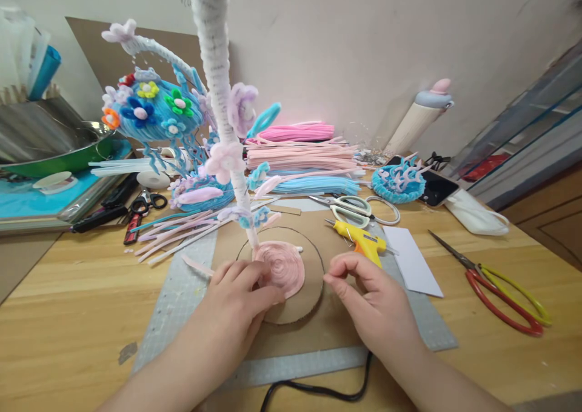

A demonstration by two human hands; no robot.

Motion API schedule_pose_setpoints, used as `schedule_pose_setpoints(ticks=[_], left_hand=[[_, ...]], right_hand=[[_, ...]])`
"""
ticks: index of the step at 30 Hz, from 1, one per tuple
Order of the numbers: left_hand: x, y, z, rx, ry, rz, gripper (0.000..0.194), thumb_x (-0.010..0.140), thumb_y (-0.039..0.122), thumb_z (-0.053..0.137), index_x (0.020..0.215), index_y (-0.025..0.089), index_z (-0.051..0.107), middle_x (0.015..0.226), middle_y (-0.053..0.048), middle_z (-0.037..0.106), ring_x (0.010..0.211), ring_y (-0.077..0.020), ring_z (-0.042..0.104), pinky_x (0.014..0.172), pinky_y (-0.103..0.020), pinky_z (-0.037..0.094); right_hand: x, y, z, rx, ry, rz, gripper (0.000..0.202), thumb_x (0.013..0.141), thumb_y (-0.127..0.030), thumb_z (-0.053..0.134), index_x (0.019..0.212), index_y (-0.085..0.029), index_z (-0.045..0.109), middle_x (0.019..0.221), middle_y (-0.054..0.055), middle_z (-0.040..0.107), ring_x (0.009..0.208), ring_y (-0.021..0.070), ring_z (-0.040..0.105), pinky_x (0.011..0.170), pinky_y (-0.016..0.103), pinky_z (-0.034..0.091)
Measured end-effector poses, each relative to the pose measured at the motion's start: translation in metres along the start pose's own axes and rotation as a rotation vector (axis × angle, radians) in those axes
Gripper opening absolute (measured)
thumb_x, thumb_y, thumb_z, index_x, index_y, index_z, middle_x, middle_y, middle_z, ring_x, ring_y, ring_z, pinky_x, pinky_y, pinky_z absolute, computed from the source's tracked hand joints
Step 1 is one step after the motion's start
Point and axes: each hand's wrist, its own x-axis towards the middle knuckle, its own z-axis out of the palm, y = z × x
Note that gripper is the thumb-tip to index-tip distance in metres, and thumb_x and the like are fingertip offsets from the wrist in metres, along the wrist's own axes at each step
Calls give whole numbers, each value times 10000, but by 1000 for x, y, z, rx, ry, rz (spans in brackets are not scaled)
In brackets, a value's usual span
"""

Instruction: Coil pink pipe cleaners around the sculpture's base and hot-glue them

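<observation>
A pale pink spiral disc of coiled pipe cleaner (282, 266) lies inside a circle drawn on a brown cardboard sheet (291, 337). My left hand (243, 297) rests on the coil's left edge, its thumb and fingers bent closed against it. From beside the coil rises a tall white wrapped stem (218, 73), with fuzzy lilac and blue flowers along it. Over the circle's right edge, my right hand (370, 297) is closed in a pinch; whatever its fingertips hold is too small to make out. Behind that hand lies a yellow hot glue gun (364, 241).
A grey cutting mat (168, 321) lies under the cardboard. To the right are red-and-yellow-handled scissors (495, 294) and white paper (413, 260). Bundled pink pipe cleaners (300, 157) stand behind; a blue flowered jellyfish-like craft (154, 112) hangs left. A black cord (313, 389) crosses the front.
</observation>
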Motion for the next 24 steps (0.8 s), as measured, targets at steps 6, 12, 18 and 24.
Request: schedule_pose_setpoints(ticks=[6, 12, 18, 24], left_hand=[[0, 0, 0, 17, 10, 1, 341, 907, 103, 457, 1064, 352, 631, 1106, -9, 576, 1041, -219, 479, 863, -390, 360], [-1, 0, 0, 24, -7, -5, 335, 920, 116, 443, 1072, 349, 628, 1119, -19, 570, 1041, -226, 473, 862, -407, 365], [-1, 2, -2, 12, -34, -19, 306, 920, 116, 445, 1045, 330, 625, 1116, -18, 571, 1043, -230, 472, 867, -413, 365], [1, 2, -2, 27, -34, -16, 330, 891, 86, 467, 1057, 323, 626, 1123, -18, 573, 1061, -234, 473, 881, -416, 367]], right_hand=[[-8, 4, -3, 104, -25, 123, 331, 870, -438, 549, 636, -231, 441, 500, -62, 446, 445, 114, 410, 438, 235, 337], [-7, 8, 2, -74, -74, -6, 194, 958, -261, 344, 917, -223, 530, 826, 26, 641, 752, 161, 621, 661, 287, 500], [-11, -2, 5, -288, -287, -220, 320, 869, -77, 338, 1155, -208, 394, 1341, 109, 545, 1356, 198, 368, 1121, 528, 262], [-16, -7, 5, -425, -300, -294, 408, 854, -58, 337, 1238, -169, 424, 1344, 127, 546, 1386, 224, 314, 1134, 592, 192]])
